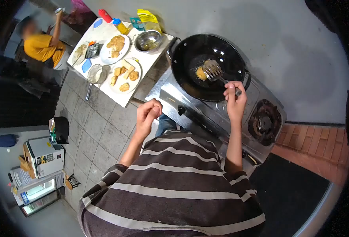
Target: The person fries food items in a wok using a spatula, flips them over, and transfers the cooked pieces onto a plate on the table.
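My right hand (235, 98) grips the handle of a slotted spatula (213, 71) above the black wok (185, 86). The spatula's slotted head is down inside the wok, next to a small golden-brown piece of food (201, 74); I cannot tell whether they touch. A little oil and some crumbs seem to lie around it. The wok sits on the left side of a steel gas stove (172, 91). In front of the stove, left of the wok, my left hand (149, 113) is held in the air with its fingers curled closed, and nothing shows in it.
A white table (121, 98) on the left bears a plate of fried pieces (104, 56), a second plate (136, 85), a metal bowl (148, 41), a handled pan (97, 74), bottles and a yellow bag (149, 20). Another burner (264, 119) is at right. A person in yellow (44, 47) stands beyond the table.
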Motion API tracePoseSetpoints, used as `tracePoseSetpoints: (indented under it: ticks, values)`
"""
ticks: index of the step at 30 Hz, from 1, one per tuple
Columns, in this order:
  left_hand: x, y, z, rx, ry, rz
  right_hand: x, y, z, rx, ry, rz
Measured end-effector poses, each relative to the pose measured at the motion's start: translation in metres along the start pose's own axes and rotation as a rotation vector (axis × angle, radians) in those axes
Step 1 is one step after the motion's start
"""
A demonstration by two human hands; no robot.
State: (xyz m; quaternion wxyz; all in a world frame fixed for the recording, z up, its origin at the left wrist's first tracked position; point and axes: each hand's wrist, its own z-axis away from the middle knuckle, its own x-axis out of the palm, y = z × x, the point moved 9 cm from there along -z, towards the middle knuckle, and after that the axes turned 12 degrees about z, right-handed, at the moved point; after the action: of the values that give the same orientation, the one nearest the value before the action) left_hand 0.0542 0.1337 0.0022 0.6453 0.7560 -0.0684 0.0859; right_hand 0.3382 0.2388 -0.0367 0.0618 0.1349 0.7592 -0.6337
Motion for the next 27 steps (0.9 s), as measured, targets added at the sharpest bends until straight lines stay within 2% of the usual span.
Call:
tracePoseSetpoints:
  ticks: [12,27]
  values:
    - [-0.001,0.006,0.001,0.034,0.012,0.008,0.006,-0.006,-0.006,-0.049,-0.004,-0.042]
    - [0.001,-0.01,-0.002,-0.002,-0.009,0.033,-0.013,0.004,-0.006,0.018,0.037,0.057]
